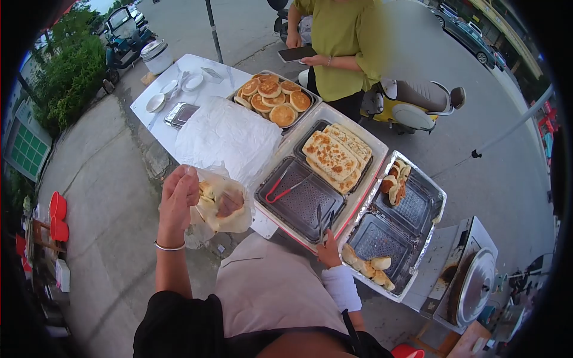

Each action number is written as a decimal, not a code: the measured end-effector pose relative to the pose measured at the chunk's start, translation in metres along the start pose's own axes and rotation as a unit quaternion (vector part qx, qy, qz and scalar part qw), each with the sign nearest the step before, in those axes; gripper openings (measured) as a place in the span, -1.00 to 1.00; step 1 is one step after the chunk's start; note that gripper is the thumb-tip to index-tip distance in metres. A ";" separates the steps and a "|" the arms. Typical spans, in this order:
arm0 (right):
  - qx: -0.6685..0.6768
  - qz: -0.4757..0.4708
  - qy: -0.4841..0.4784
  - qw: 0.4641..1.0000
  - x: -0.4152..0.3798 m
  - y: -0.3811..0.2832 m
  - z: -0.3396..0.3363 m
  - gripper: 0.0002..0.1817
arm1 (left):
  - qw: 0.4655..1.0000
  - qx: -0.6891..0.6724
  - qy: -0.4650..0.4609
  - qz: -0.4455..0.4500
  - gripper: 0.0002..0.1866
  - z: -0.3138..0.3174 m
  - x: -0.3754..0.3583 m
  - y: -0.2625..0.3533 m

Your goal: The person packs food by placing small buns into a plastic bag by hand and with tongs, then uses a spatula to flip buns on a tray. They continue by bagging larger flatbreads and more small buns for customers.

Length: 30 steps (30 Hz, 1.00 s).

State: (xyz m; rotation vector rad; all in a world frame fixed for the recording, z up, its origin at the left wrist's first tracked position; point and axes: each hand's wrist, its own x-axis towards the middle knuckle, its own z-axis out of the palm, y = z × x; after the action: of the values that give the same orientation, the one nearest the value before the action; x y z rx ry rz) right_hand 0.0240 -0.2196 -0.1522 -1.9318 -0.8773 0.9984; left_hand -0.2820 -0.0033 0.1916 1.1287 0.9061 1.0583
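My left hand (181, 194) is closed on the top of a translucent bag (225, 206) with filled bread inside, held up left of the trays. My right hand (328, 250) grips metal tongs (323, 224) over the near edge of the dark tray (298, 209). Red-handled tongs (280, 190) lie in that tray. Beyond it, rectangular flatbreads (334, 156) are stacked in another tray. Round browned breads (270, 98) fill a tray at the back. In the foil-edged box on the right sit rolled pieces (367, 267) and more filled breads (395, 184).
A person in a green top (343, 48) stands across the table, holding a phone (295, 54). White cloth (224, 134), bowls (156, 103) and a metal container (180, 114) are on the table. A round lidded pan (476, 286) stands at right; a yellow scooter (412, 113) is behind.
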 end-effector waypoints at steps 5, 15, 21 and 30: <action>-0.020 0.054 0.061 0.996 0.008 0.006 0.022 -0.22 | 0.997 -0.027 -0.069 -0.008 -0.76 -0.021 0.052 -0.003; -0.195 0.182 0.157 0.951 0.003 -0.059 0.077 -0.11 | 0.984 0.002 -0.175 -0.031 -0.78 -0.060 0.166 -0.002; -0.215 0.267 0.207 0.916 0.006 -0.064 0.098 -0.12 | 0.977 0.008 -0.209 -0.032 -0.80 -0.071 0.218 -0.008; -0.251 0.264 0.264 0.893 0.009 -0.057 0.110 -0.17 | 0.973 -0.021 -0.227 -0.026 -0.82 -0.080 0.242 -0.012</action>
State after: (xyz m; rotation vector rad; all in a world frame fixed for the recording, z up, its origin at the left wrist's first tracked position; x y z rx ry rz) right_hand -0.0792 -0.1512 -0.1490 -2.7971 -0.2992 0.4777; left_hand -0.2915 0.2485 0.1542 1.2382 0.5423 0.7282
